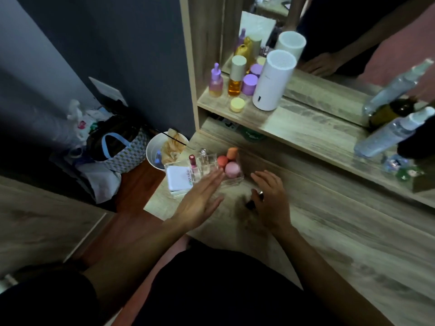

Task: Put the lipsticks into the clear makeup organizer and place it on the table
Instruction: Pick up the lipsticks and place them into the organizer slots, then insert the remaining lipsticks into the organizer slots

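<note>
My left hand (200,198) lies flat, fingers spread, holding nothing, fingertips touching the clear organizer (211,170) at twelve o'clock on the table (329,231). One pink lipstick (193,164) stands inside. My right hand (270,198) curls over a dark lipstick (253,201) — grip loose-looking. Risk: a nudge could slide the light organizer or topple that standing tube.

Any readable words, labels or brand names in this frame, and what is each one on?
"skin", partly covered, with a green mark before it too blurred to read: on the white box.
Small grey mark on the white canister: too small to read.
Nothing else is readable.
</note>
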